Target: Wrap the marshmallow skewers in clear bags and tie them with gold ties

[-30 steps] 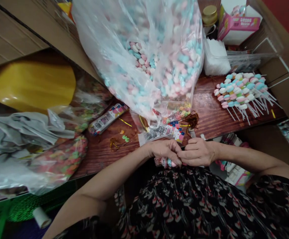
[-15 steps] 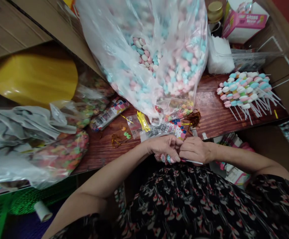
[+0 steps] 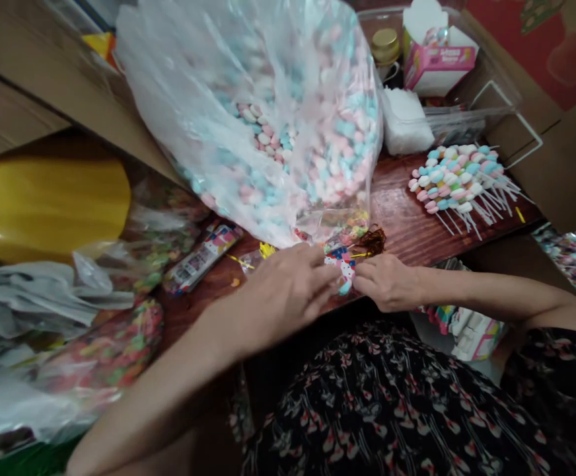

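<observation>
My left hand (image 3: 290,284) reaches over the table's front edge, its curved fingers closed at a small printed plastic bag (image 3: 340,261) with a blue, red and white pattern. Facing it from the other side, my right hand (image 3: 387,283) is closed, fingertips close to the bag. A candy stick's light-blue tip (image 3: 345,287) shows between the two hands; the fingers hide the rest of it. Behind them sits a large clear bag of pastel candies (image 3: 263,132), with a small bag of coloured gummies (image 3: 352,228) at its foot.
Finished-looking candy sticks (image 3: 456,175) lie piled at the right. Further back is a clear plastic bin (image 3: 496,99) with a pink box (image 3: 439,66). A pack of printed bags (image 3: 203,258) and a bag of gummies (image 3: 124,344) lie left, near a yellow object (image 3: 50,205).
Both hands have moved from close to my body to the table's edge. The candy stick's white stick, visible before, is now hidden. The view has shifted somewhat to the right.
</observation>
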{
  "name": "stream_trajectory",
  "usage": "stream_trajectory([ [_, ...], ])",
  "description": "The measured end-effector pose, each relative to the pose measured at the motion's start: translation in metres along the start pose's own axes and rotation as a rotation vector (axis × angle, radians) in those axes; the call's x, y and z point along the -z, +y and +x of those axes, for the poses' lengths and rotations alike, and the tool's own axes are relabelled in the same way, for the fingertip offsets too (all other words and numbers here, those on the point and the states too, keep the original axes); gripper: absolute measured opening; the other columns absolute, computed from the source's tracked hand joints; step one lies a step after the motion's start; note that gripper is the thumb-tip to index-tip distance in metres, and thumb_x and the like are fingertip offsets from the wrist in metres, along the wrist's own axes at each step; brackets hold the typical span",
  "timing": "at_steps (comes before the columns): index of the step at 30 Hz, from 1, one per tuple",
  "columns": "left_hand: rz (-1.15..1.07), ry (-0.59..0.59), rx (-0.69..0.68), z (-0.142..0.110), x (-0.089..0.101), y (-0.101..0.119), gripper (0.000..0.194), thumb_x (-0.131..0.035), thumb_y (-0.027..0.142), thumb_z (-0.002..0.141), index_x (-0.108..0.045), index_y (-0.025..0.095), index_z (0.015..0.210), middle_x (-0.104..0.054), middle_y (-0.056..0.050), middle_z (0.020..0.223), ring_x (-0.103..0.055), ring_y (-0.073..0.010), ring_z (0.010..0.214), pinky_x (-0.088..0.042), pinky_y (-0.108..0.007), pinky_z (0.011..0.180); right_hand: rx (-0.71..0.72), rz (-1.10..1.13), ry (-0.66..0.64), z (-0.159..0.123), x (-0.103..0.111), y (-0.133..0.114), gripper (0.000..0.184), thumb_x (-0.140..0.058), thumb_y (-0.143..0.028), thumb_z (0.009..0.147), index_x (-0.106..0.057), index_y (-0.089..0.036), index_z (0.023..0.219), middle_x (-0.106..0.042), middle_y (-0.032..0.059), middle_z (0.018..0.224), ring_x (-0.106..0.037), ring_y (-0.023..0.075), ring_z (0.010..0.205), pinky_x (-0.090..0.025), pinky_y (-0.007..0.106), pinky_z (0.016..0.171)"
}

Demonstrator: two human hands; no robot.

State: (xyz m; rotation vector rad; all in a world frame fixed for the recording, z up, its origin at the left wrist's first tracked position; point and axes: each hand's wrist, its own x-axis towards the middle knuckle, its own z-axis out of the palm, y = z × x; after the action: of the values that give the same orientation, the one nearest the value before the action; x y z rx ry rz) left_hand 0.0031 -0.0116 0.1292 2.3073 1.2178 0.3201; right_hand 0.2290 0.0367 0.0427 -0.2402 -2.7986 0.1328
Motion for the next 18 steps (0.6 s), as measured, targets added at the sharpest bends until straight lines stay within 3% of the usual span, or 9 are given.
stream_trajectory([
  [2, 0.213, 0.097, -0.158, -0.009, -0.013, 0.021, 0.025, -0.05, 0.019, 0.089, -0.068, 0.022, 0.106, -0.063, -0.011, 0.104, -0.057, -0.0257, 0.095, -0.048, -0.043, 0.088, -0.154, 0.066, 0.116, 0.004, 0.007, 0.013, 0.014, -0.043, -0.015, 0.086, -0.057, -0.015, 0.082, -0.055, 0.0037, 0.072, -0.043, 0.0139, 0.063, -0.029, 0.027, 0.056],
  [4, 0.249, 0.004, -0.306, -0.01, -0.033, 0.026, 0.022, -0.053, 0.018, 0.087, -0.066, 0.019, 0.104, -0.06, -0.015, 0.118, -0.055, -0.0286, 0.104, -0.049, -0.045, 0.088, -0.293, 0.198, 0.278, 0.01, 0.018, 0.021, 0.019, -0.041, -0.014, 0.088, -0.055, -0.016, 0.076, -0.052, 0.0008, 0.068, -0.043, 0.012, 0.062, -0.032, 0.026, 0.058],
  [6, 0.107, -0.062, -0.298, 0.0, -0.052, 0.015, 0.018, -0.058, 0.029, 0.087, -0.068, 0.017, 0.095, -0.061, -0.014, 0.112, -0.057, -0.0275, 0.1, -0.052, -0.042, 0.082, -0.4, 0.397, 0.402, 0.016, 0.026, 0.018, 0.02, -0.043, -0.014, 0.089, -0.054, -0.016, 0.073, -0.051, -0.0011, 0.067, -0.045, 0.01, 0.062, -0.035, 0.024, 0.061],
  [7, 0.007, 0.004, -0.22, 0.007, -0.058, 0.004, 0.021, -0.057, 0.032, 0.088, -0.068, 0.016, 0.096, -0.063, -0.014, 0.105, -0.059, -0.0256, 0.094, -0.053, -0.04, 0.08, -0.441, 0.52, 0.423, 0.019, 0.028, 0.013, 0.018, -0.046, -0.015, 0.089, -0.054, -0.016, 0.073, -0.052, -0.0019, 0.067, -0.046, 0.009, 0.062, -0.037, 0.023, 0.061],
  [9, -0.23, 0.263, -0.065, 0.02, -0.061, -0.018, 0.028, -0.048, 0.032, 0.094, -0.07, 0.016, 0.099, -0.065, -0.01, 0.095, -0.061, -0.0228, 0.088, -0.053, -0.039, 0.08, -0.482, 0.767, 0.385, 0.022, 0.024, 0.001, 0.017, -0.051, -0.018, 0.088, -0.055, -0.015, 0.072, -0.053, -0.0033, 0.065, -0.047, 0.0075, 0.059, -0.038, 0.02, 0.058],
  [12, -0.492, 0.52, -0.029, 0.028, -0.055, -0.036, 0.029, -0.047, 0.033, 0.096, -0.072, 0.021, 0.106, -0.067, -0.008, 0.106, -0.061, -0.0231, 0.104, -0.049, -0.04, 0.093, -0.473, 0.944, 0.307, 0.022, 0.007, -0.01, 0.02, -0.051, -0.026, 0.09, -0.057, -0.015, 0.074, -0.055, -0.0034, 0.065, -0.049, 0.0074, 0.058, -0.04, 0.019, 0.056],
  [14, -0.522, 0.631, -0.046, 0.025, -0.053, -0.035, 0.026, -0.06, 0.035, 0.09, -0.07, 0.026, 0.112, -0.059, -0.008, 0.129, -0.051, -0.0253, 0.124, -0.041, -0.044, 0.106, -0.441, 0.85, 0.349, 0.02, -0.002, -0.007, 0.026, -0.05, -0.035, 0.091, -0.058, -0.016, 0.075, -0.057, -0.0015, 0.068, -0.05, 0.0085, 0.061, -0.042, 0.021, 0.058],
  [16, -0.613, 0.692, -0.006, 0.02, -0.057, -0.03, 0.043, -0.07, 0.036, 0.083, -0.063, 0.031, 0.125, -0.048, -0.007, 0.142, -0.041, -0.0258, 0.134, -0.036, -0.044, 0.11, -0.401, 0.618, 0.45, 0.019, -0.006, -0.001, 0.03, -0.049, -0.039, 0.092, -0.059, -0.016, 0.075, -0.058, 0.001, 0.07, -0.051, 0.0104, 0.065, -0.043, 0.024, 0.061],
  [18, -0.886, 0.587, 0.084, 0.013, -0.063, -0.026, 0.062, -0.073, 0.039, 0.08, -0.051, 0.032, 0.138, -0.049, -0.008, 0.141, -0.047, -0.025, 0.129, -0.041, -0.042, 0.105, -0.342, 0.359, 0.562, 0.022, -0.007, 0.004, 0.027, -0.047, -0.035, 0.094, -0.06, -0.017, 0.078, -0.059, 0.0033, 0.072, -0.053, 0.0127, 0.068, -0.044, 0.027, 0.063],
])
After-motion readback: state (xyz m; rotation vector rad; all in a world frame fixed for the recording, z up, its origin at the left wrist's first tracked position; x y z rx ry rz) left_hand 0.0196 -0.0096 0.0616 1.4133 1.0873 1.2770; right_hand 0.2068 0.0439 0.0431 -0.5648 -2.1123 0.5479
